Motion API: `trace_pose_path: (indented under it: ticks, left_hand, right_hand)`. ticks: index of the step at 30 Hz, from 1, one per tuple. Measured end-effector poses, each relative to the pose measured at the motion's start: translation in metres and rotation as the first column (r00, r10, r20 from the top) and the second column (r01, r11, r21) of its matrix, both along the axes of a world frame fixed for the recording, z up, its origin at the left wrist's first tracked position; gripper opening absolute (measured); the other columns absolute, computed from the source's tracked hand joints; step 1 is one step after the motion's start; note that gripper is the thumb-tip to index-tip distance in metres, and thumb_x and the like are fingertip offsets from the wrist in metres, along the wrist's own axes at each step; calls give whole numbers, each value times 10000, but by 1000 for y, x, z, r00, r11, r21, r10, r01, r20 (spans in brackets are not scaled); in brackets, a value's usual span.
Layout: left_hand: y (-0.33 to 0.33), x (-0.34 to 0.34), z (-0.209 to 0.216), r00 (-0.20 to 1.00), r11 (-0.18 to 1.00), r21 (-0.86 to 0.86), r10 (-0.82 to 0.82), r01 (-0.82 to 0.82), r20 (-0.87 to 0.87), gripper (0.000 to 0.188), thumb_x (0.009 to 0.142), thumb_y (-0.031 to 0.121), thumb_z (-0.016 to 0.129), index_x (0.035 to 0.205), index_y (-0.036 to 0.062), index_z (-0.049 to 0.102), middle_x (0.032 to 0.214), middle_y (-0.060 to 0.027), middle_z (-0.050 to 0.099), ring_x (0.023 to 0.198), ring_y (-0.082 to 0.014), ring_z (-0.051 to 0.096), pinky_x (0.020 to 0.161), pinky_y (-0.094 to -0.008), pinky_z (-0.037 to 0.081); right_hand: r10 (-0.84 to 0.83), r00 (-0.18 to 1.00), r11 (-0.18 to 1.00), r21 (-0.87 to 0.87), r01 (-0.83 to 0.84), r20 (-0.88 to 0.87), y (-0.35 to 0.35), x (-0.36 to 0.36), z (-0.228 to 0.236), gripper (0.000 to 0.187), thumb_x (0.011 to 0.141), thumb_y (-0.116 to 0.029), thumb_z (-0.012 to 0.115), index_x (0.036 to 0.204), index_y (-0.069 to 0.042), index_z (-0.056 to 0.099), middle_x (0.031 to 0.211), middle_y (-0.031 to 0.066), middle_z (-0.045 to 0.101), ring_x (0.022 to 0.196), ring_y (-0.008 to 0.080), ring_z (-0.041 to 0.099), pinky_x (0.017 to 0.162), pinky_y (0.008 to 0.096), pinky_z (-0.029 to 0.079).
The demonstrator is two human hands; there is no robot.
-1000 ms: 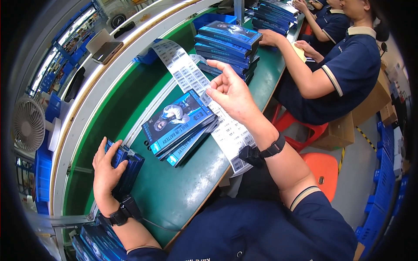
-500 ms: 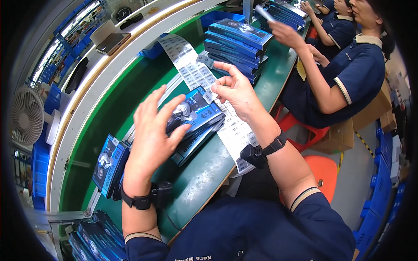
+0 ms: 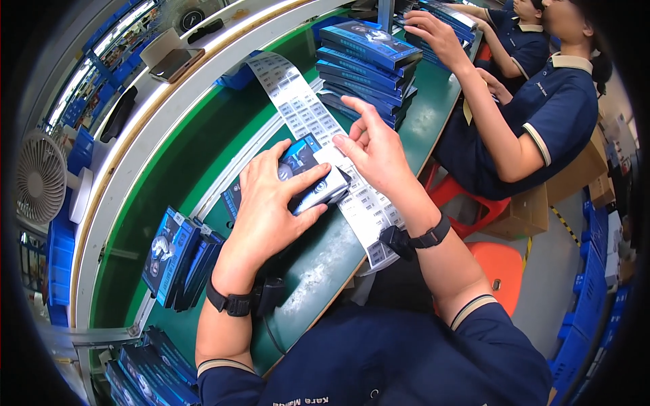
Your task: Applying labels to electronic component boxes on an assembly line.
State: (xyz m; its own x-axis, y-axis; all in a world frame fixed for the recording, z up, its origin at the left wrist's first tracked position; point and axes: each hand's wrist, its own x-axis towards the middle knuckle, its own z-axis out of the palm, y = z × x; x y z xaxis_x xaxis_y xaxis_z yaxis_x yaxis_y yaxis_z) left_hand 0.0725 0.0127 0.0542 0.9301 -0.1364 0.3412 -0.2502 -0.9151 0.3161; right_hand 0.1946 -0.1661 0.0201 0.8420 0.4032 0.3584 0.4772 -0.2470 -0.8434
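Observation:
A blue printed box (image 3: 300, 161) lies tilted over the green bench in front of me. My left hand (image 3: 271, 196) is closed around it, with one finger across its top face and the thumb along its near side. My right hand (image 3: 378, 150) is at the box's far right corner, index finger stretched out and thumb low by a small white label (image 3: 326, 154) on the box. No held thing shows in the right hand's fingers. A long strip of printed labels (image 3: 308, 111) runs beneath the right hand and down over the bench edge.
Stacked blue boxes (image 3: 369, 64) stand at the back right. More boxes lean on the left (image 3: 177, 257) and at the lower left (image 3: 145, 369). A co-worker (image 3: 542, 128) sits on the right beside a red stool (image 3: 467, 203). A white fan (image 3: 42, 177) stands far left.
My left hand has come down to the right and taken hold of the box. The label pinched in my right hand is now at the box corner, and that hand's fingers have loosened.

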Motion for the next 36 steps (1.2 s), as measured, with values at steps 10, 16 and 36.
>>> trace_pose_path:
  ticks: [10,16,36]
  left_hand:
    - [-14,-31,12,985,993,-74,-80,92,152,601,629,215,882,1200,336,738,1480,-212,431,1339,-405,420,1112,-512,305]
    - [-24,-38,-4,926,962,-161,-153,219,345,659,612,239,906,1240,277,710,1492,-264,388,1345,-429,406,1088,-524,348]
    - [101,-99,40,839,829,128,539,-544,77,539,744,178,827,1259,242,680,1479,-186,415,1355,-409,422,1128,-506,336]
  right_hand:
    - [437,869,719,669,-185,-230,3,-36,1,485,1011,-104,588,1445,-53,379,846,8,628,796,58,605,720,210,479]
    - [701,655,370,929,5,-282,7,-77,22,508,1038,-108,513,1508,-146,325,1123,80,618,1010,120,636,875,274,537]
    - [265,915,925,349,-151,-305,-13,12,-6,178,922,-165,731,954,-38,610,788,0,637,689,62,601,628,226,512]
